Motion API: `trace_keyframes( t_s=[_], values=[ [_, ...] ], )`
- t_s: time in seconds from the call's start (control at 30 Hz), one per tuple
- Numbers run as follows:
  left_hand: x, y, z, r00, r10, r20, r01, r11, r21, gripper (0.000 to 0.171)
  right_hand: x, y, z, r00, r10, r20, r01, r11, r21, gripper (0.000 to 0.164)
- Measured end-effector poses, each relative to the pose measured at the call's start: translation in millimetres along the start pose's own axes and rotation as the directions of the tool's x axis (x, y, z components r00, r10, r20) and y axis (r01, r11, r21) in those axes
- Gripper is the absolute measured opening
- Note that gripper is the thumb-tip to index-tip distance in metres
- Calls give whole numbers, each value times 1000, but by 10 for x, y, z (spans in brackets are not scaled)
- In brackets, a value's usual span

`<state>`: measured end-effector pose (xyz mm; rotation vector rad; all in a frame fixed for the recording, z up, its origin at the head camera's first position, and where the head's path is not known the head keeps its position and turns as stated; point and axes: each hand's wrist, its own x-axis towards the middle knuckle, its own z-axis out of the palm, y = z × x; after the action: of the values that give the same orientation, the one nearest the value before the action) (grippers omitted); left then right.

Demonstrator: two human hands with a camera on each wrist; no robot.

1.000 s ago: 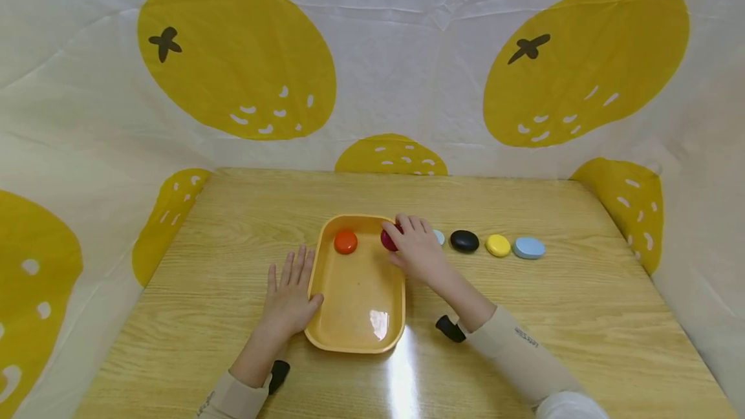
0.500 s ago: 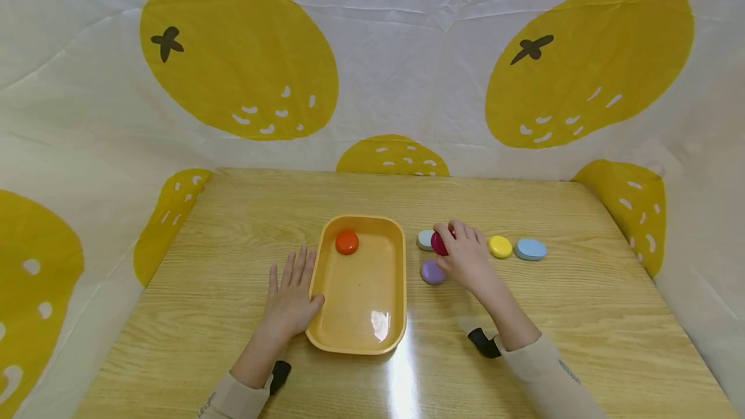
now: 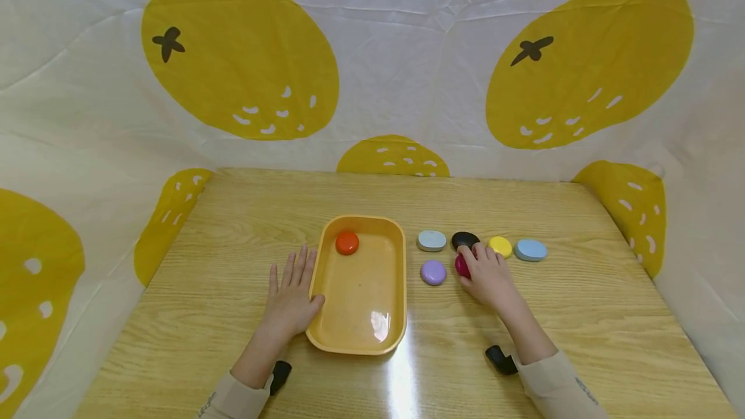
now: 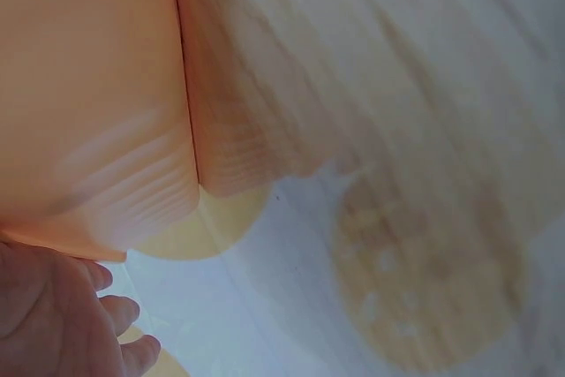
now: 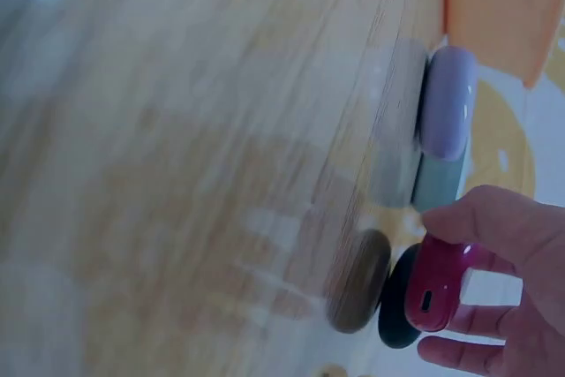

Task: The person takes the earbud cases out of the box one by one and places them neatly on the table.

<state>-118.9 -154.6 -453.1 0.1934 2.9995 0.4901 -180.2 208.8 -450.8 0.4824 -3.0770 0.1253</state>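
In the head view my right hand [image 3: 487, 278] pinches a smooth, rounded magenta case [image 3: 462, 266] between thumb and fingers. The right wrist view shows a small dark slot in the end of this magenta case [image 5: 439, 284]. It is just in front of a black oval case [image 3: 465, 240]; whether it touches the table cannot be told. To its left lies a round lilac case [image 3: 433, 272]. My left hand [image 3: 291, 299] lies flat with straight fingers along the left side of a yellow-orange tray [image 3: 356, 349], its thumb at the rim. Inside that tray, at the back left, sits a round orange-red case [image 3: 347, 242].
Behind the lilac case is a pale grey-blue oval one [image 3: 432, 240]. Right of the black case lie a round yellow case [image 3: 500, 246] and a light blue oval one [image 3: 531, 250]. A fruit-patterned cloth [image 3: 407, 83] hangs behind the wooden table [image 3: 279, 205].
The right hand has carried the magenta case rightward out of the tray, then toward the front of the black one. The lilac and pale oval cases have come into sight. The left hand stays put.
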Motion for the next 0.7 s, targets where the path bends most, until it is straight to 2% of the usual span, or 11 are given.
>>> trace_keyframes(
  t_s=[0.13,0.5,0.7],
  values=[
    [0,5,-4,1000,-3,5,3,1000,10,78,-24,15,28,999,-6,34,6,1000,-7,53],
    [0,17,-19,1000,-11,14,11,1000,12,78,-38,5,4,992,14,125,-21,998,62,51],
    [3,13,-11,1000,-7,0,7,1000,5,78,-42,-15,-19,989,15,147,-28,996,90,51]
  ],
)
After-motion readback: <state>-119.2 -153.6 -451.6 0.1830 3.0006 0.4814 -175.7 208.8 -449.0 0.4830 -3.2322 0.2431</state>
